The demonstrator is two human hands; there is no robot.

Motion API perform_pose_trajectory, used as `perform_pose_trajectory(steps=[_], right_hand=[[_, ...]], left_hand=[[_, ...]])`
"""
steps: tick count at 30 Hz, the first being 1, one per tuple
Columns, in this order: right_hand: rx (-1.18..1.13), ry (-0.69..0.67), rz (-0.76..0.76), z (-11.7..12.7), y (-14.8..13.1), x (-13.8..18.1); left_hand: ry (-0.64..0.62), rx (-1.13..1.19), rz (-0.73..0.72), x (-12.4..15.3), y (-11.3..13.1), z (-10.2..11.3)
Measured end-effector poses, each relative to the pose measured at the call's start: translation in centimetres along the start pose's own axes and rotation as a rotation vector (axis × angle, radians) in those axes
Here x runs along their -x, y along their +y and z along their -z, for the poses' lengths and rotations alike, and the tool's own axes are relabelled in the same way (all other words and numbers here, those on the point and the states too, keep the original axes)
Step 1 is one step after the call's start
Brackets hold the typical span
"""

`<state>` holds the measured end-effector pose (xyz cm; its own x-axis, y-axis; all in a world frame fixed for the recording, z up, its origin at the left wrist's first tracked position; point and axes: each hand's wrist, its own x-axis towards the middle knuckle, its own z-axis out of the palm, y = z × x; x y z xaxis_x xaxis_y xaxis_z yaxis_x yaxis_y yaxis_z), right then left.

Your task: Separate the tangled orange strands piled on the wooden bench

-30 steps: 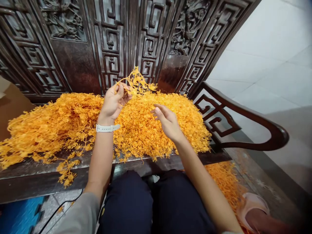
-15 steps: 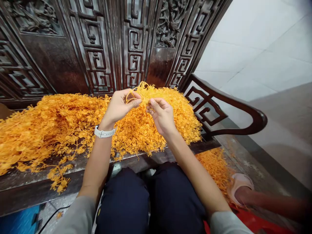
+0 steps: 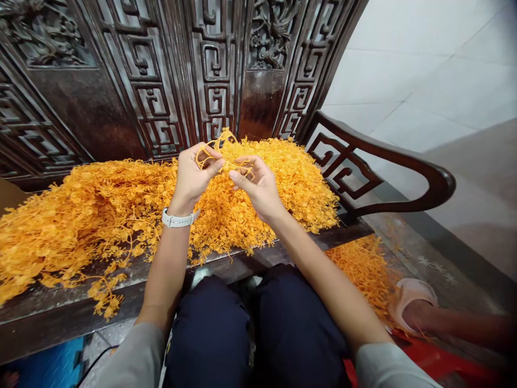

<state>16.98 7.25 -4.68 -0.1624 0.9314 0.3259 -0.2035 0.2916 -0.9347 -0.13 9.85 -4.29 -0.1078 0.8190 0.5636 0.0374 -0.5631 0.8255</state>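
Observation:
A big heap of orange plastic sprigs (image 3: 100, 210) covers the seat of a dark carved wooden bench (image 3: 48, 307). Above the heap's right half, my left hand (image 3: 191, 175), with a white watch on its wrist, pinches one thin orange sprig (image 3: 214, 153) between thumb and fingers. My right hand (image 3: 258, 183) is closed on the other end of the same sprig, and the two hands almost touch. The sprig's loops stick up between them.
The bench's carved backrest (image 3: 161, 81) rises behind the heap, and its curved armrest (image 3: 383, 167) juts out on the right. More orange sprigs (image 3: 363, 269) lie on the floor to the right, next to another person's foot in a pink slipper (image 3: 412, 302).
My right hand came up from the heap and closed on the sprig held by my left hand. The sprig, earlier held high, is now lower between both hands.

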Motion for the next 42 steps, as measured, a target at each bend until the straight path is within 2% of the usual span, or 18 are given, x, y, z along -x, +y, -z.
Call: perform_pose_trajectory(steps=[5, 9, 15, 19, 22, 26, 28, 31, 35, 39, 42], right_hand=[[-0.075, 0.042, -0.076, -0.2, 0.7, -0.3], [-0.067, 0.078, -0.05, 0.1, 0.8, -0.4], [-0.18, -0.042, -0.146, -0.5, -0.3, 0.0], [-0.26, -0.119, -0.218, -1.1, -0.3, 0.2], [-0.22, -0.032, -0.134, -1.4, 0.0, 0.3], [-0.16, 0.156, -0.01, -1.3, 0.2, 0.1], [-0.178, 0.202, 0.021, -0.9, -0.1, -0.1], [-0.324, 0.222, -0.035, -0.1, -0.9, -0.3], [-0.462, 0.226, -0.078, 0.6, -2.2, 0.0], [-0.559, 0.168, -0.086, 0.6, -3.1, 0.3], [-0.68, 0.192, -0.145, 1.7, -4.0, 0.3]], left_hand=[[-0.078, -0.017, -0.003, 0.2, 0.4, -0.3], [0.046, 0.024, -0.021, 0.0, -0.2, 0.0], [0.153, 0.21, 0.064, 0.2, -0.8, -1.2], [0.255, 0.203, 0.145, 0.6, -0.9, -2.3], [0.237, 0.191, 0.184, 0.8, -1.0, -2.7], [0.159, 0.256, 0.141, 0.8, -1.4, -2.9], [0.182, 0.342, 0.16, 0.5, -1.4, -2.7], [0.303, 0.518, 0.225, -0.1, -0.8, -1.7], [0.464, 0.703, 0.345, -0.2, 1.3, -0.3], [0.408, 0.844, 0.529, -0.1, 2.3, -0.2], [0.336, 0.763, 0.535, -0.7, 1.8, 0.6]])
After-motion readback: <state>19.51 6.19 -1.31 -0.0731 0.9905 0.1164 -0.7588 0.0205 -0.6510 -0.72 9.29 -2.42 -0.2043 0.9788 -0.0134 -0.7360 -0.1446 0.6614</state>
